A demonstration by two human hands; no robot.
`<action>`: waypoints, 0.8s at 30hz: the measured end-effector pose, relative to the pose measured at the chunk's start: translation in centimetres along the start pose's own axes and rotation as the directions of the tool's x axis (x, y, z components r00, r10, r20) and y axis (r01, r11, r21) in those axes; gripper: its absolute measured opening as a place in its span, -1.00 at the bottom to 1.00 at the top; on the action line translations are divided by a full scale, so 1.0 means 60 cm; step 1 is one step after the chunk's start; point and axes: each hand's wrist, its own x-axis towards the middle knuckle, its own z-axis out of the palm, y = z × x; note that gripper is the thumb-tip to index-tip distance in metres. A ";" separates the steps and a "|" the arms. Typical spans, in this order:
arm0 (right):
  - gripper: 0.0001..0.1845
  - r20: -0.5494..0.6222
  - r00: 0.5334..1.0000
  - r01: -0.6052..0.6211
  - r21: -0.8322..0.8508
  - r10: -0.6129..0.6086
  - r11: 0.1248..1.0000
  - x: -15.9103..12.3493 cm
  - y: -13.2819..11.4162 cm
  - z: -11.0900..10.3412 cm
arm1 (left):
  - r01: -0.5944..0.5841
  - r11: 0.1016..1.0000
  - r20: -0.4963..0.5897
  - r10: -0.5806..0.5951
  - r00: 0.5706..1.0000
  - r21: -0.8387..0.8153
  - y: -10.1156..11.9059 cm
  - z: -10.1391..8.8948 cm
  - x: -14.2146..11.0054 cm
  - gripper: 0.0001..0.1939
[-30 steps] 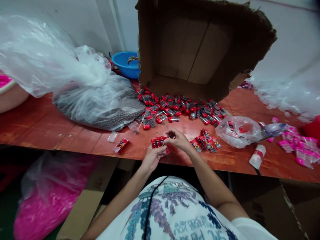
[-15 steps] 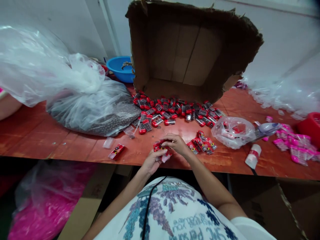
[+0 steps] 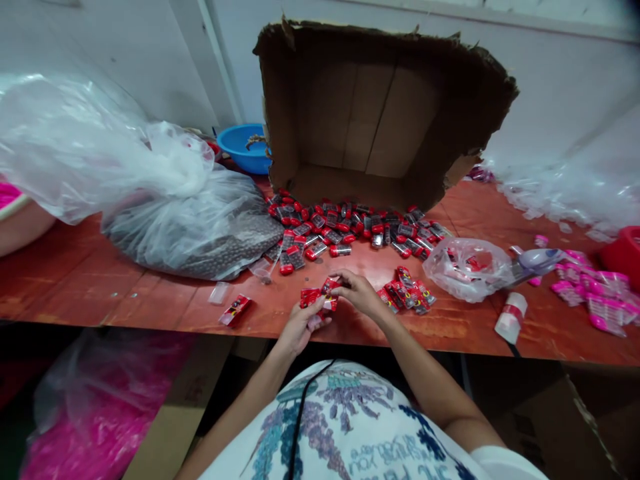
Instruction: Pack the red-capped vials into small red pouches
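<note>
Right at the centre of my view, a small cluster of red packets (image 3: 311,298) is held just above the near edge of the surface (image 3: 165,293), in front of the person's printed shirt (image 3: 345,420). I see the left hand (image 3: 299,328) gripping the cluster from below, its thumb laid across the front. The right hand (image 3: 356,292) has its fingers and thumb pinched on the edge of one raised packet (image 3: 331,285); I can't count those behind it. Just right of that hand I have a loose pile of similar packets (image 3: 407,293), and to the left of both hands a single packet (image 3: 235,311) lies near a small clear plastic piece (image 3: 219,292). Beyond the hands, a heap of red-and-dark containers (image 3: 345,233) spreads out from the mouth of a torn-edged cardboard box (image 3: 325,120) tipped towards me. Left of the heap slumps a translucent bag (image 3: 200,227) with dark contents, and a blue basin (image 3: 250,162) stands behind it. On the right I make out a clear bag (image 3: 450,283) with red items inside, a pale scoop (image 3: 540,259) beside it, a white cylinder with a red band (image 3: 513,317), and bright pink packs (image 3: 603,293) farther out.
</note>
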 end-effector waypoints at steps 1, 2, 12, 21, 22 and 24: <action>-0.65 0.053 0.998 0.020 -0.050 -0.017 0.999 0.003 -0.005 -0.007 | -0.016 0.999 0.000 0.016 1.000 0.037 0.002 -0.002 -0.001 -0.72; -0.64 0.112 0.993 0.045 -0.101 -0.033 0.994 0.007 -0.011 -0.012 | -0.029 0.997 0.004 0.029 1.000 0.074 0.004 -0.003 -0.001 -0.69; -0.64 -0.086 0.979 0.043 -0.800 -0.186 0.599 0.102 0.046 -0.048 | 0.003 1.000 -0.098 -0.003 0.995 0.003 0.017 -0.002 0.012 -0.89; -0.74 -0.045 0.986 0.041 -0.869 -0.161 0.493 0.037 0.083 -0.046 | 0.102 0.993 -0.134 -0.110 0.985 -0.064 0.031 -0.003 0.018 -0.90; -0.76 -0.028 0.987 0.055 -0.870 -0.160 0.490 0.026 0.080 -0.046 | 0.100 0.993 -0.142 -0.108 0.984 -0.065 0.028 -0.002 0.020 -0.89; -0.78 -0.016 0.988 0.067 -0.853 -0.154 0.517 0.004 0.073 -0.047 | 0.074 0.994 -0.159 -0.086 0.984 -0.077 0.022 0.001 0.026 -0.88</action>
